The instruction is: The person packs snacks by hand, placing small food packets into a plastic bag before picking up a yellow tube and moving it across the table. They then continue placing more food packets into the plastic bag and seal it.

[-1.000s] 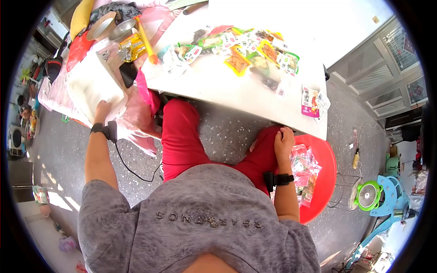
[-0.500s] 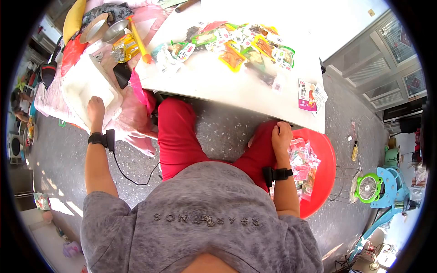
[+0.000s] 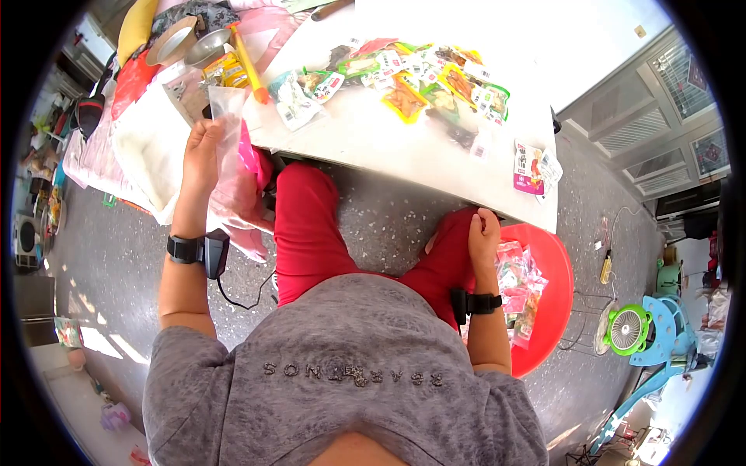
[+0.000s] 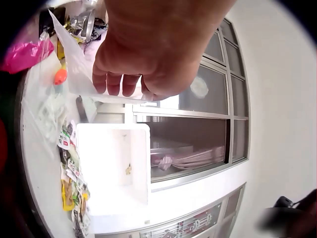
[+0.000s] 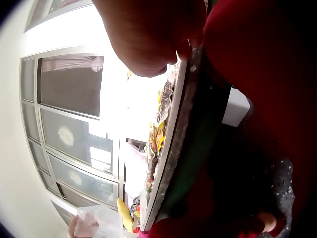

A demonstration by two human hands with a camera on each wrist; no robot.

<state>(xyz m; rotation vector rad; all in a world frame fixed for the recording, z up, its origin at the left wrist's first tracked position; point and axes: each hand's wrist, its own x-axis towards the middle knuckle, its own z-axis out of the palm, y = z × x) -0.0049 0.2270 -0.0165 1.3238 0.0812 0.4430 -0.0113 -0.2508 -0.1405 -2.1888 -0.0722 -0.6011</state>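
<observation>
My left hand (image 3: 203,159) pinches a translucent plastic bag (image 3: 225,116) near the left end of the white table (image 3: 350,140). In the left wrist view the bag (image 4: 77,64) hangs flat from curled fingers (image 4: 130,87). Just below and left of that hand lies a white container (image 3: 140,151) on pink cloth. My right hand (image 3: 483,237) rests on the red-trousered right knee at the table's front edge, fingers loosely bent, nothing seen in it. Several food packets (image 3: 443,81) lie spread over the table, with a clear bag (image 3: 295,109) near its left end.
A red tub (image 3: 556,303) of packets stands beside my right leg. Two packets (image 3: 530,167) lie at the table's right corner. A white box (image 4: 114,168) stands on the table. Metal bowl (image 3: 208,48) and yellow tube (image 3: 249,66) lie at left. A green fan (image 3: 629,330) is at right.
My left hand has come out of the white container and moved up and right, now with the translucent bag in its fingers. The right hand has stayed on the knee.
</observation>
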